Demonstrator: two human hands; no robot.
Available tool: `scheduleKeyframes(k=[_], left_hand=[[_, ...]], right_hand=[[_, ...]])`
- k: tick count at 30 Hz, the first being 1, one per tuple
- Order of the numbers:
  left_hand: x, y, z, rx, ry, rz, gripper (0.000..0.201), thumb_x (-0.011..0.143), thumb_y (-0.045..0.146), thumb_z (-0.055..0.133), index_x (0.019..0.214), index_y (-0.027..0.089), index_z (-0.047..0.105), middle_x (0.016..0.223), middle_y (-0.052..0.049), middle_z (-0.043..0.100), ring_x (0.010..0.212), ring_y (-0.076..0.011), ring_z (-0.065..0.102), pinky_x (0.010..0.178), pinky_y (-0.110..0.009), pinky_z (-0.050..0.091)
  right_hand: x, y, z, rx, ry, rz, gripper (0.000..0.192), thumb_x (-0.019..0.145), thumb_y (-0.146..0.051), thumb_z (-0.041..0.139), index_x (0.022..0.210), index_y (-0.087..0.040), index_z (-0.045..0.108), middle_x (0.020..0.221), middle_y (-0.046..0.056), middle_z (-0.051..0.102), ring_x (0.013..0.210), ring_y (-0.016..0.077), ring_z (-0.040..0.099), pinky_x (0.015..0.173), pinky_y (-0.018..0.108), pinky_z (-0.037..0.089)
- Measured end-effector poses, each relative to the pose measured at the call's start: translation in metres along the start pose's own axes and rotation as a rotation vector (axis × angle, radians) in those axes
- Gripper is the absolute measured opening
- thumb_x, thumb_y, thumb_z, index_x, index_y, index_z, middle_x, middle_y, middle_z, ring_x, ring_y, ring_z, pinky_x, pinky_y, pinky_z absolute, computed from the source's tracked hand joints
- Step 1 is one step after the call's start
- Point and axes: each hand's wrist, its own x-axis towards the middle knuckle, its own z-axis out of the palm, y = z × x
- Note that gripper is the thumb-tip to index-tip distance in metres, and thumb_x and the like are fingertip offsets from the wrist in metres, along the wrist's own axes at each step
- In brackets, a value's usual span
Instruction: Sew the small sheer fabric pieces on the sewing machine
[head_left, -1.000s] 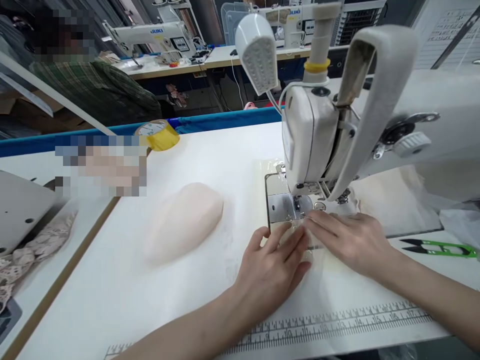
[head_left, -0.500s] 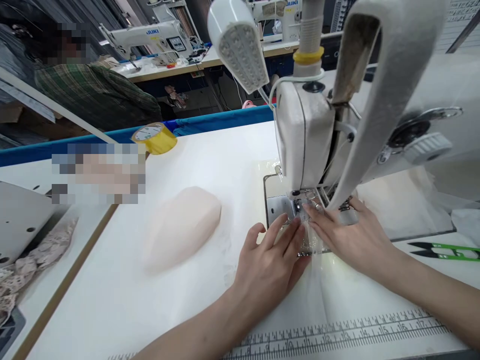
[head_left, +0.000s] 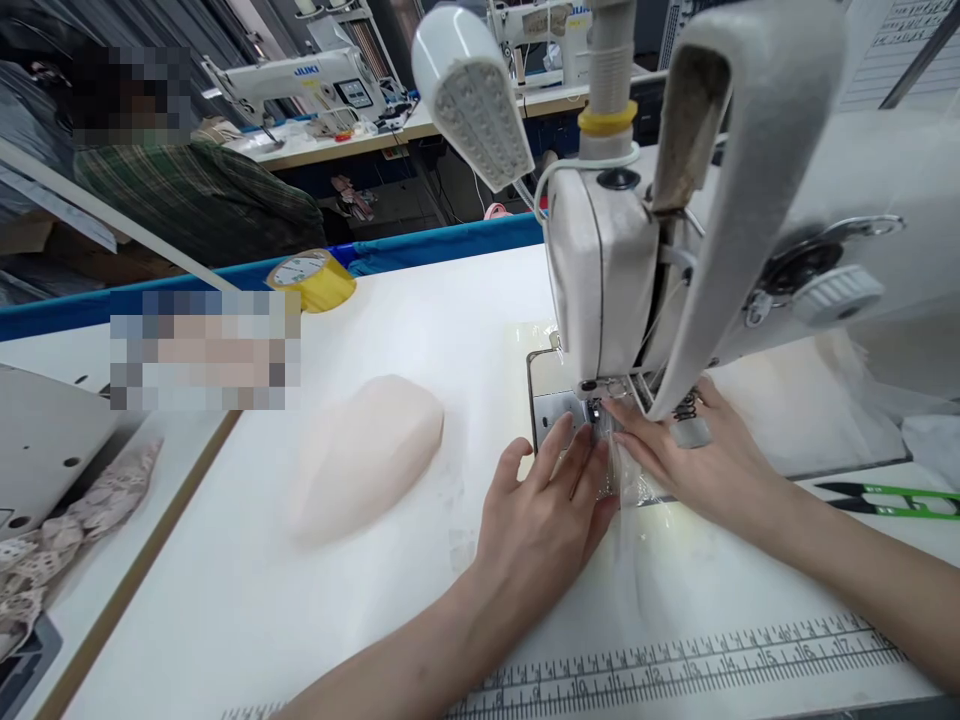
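Left hand (head_left: 540,520) flat on sheer fabric (head_left: 637,560) at sewing machine (head_left: 600,290) needle plate, right hand (head_left: 697,465) pressing the same fabric just beside presser foot, pale foam cup (head_left: 367,455) left on white counter (head_left: 225,600), green snips (head_left: 892,497) far right, yellow tape roll (head_left: 311,278) behind

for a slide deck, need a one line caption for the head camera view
Left hand and right hand press sheer fabric flat under the sewing machine needle.

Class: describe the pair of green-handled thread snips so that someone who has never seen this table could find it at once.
Start at the big white sewing machine on the white table. Look right, past the person's right hand, to the table's far right edge. There lie the green-handled thread snips, the only green, dark-bladed thing among pale cloth.
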Motion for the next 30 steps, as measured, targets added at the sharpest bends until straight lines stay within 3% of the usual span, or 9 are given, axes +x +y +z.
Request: scheduleKeyframes(k=[5, 9, 13, 24, 30], left_hand=[[-0.001, 0.000, 0.000, 0.007, -0.017, -0.004, 0.030, 0.092, 0.028, 0.049, 0.118, 0.017, 0.061, 0.120, -0.009, 0.065, 0.117, -0.0244, 0.054, 0.090, -0.040, 0.034], [-0.001, 0.000, 0.002, 0.008, -0.016, -0.006, 0.030, 0.093, 0.031, 0.049, 0.117, 0.018, 0.061, 0.121, -0.009, 0.065, 0.117, -0.0241, 0.054, 0.090, -0.040, 0.034], [0.000, 0.000, 0.001, 0.019, -0.022, -0.008, 0.030, 0.092, 0.032, 0.051, 0.117, 0.019, 0.062, 0.121, -0.008, 0.065, 0.118, -0.0238, 0.054, 0.091, -0.039, 0.035], [0.000, -0.003, 0.002, 0.003, -0.050, 0.001, 0.032, 0.093, 0.034, 0.049, 0.118, 0.019, 0.061, 0.124, -0.007, 0.064, 0.126, -0.0232, 0.049, 0.097, -0.039, 0.039], [-0.001, -0.007, 0.008, -0.037, -0.028, 0.005, 0.034, 0.092, 0.035, 0.050, 0.120, 0.017, 0.060, 0.122, -0.008, 0.064, 0.128, -0.0251, 0.046, 0.102, -0.041, 0.040]], right_hand=[[0.003, -0.003, -0.004, -0.236, 0.072, -0.031, 0.027, 0.092, -0.032, 0.051, 0.109, -0.019, 0.068, 0.098, 0.013, 0.067, 0.111, 0.0314, 0.052, 0.091, 0.046, 0.040], [0.002, -0.003, -0.004, -0.253, 0.064, -0.045, 0.027, 0.092, -0.034, 0.051, 0.104, -0.020, 0.071, 0.094, 0.013, 0.068, 0.109, 0.0326, 0.053, 0.091, 0.047, 0.038], [0.001, -0.003, -0.002, -0.295, 0.048, -0.020, 0.032, 0.093, -0.036, 0.048, 0.111, -0.018, 0.068, 0.092, 0.013, 0.068, 0.111, 0.0316, 0.052, 0.091, 0.046, 0.039], [0.001, 0.001, 0.000, -0.228, -0.028, 0.050, 0.036, 0.095, -0.034, 0.043, 0.125, -0.022, 0.060, 0.111, 0.010, 0.067, 0.116, 0.0299, 0.051, 0.101, 0.048, 0.033], [0.000, 0.007, 0.004, -0.268, -0.036, 0.024, 0.039, 0.094, -0.033, 0.045, 0.126, -0.015, 0.058, 0.107, 0.012, 0.068, 0.117, 0.0282, 0.050, 0.105, 0.048, 0.030]])
